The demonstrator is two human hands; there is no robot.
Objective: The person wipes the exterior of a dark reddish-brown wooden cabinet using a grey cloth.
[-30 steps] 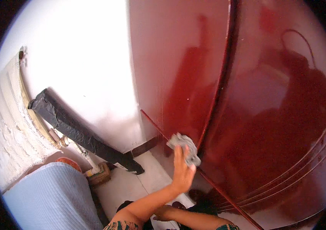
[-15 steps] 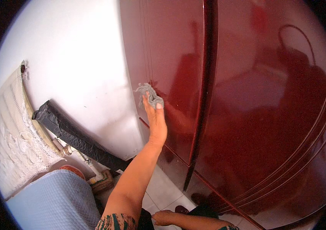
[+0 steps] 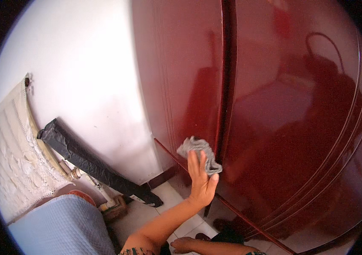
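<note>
A crumpled grey cloth (image 3: 202,153) is pressed flat against the glossy dark red wardrobe door (image 3: 189,93), low down beside the dark vertical gap between two doors. Behind it is my left hand (image 3: 201,182), its fingers and thumb gripping the cloth. My right hand (image 3: 183,245) rests low at the bottom edge, near my dark-clothed leg (image 3: 227,237). Its fingers look curled in, and nothing shows in them.
A long black-wrapped bundle (image 3: 91,157) leans by the white wall (image 3: 87,63). Left of it are a cream lace cover (image 3: 15,157), a blue quilted cloth (image 3: 62,223) and a brush-like head (image 3: 115,208) on a pale pole. White tiles (image 3: 164,199) cover the floor.
My left hand has slid the cloth down and to the right across the door, from beside the panel's left edge to near the gap. My right hand stays nearly where it was.
</note>
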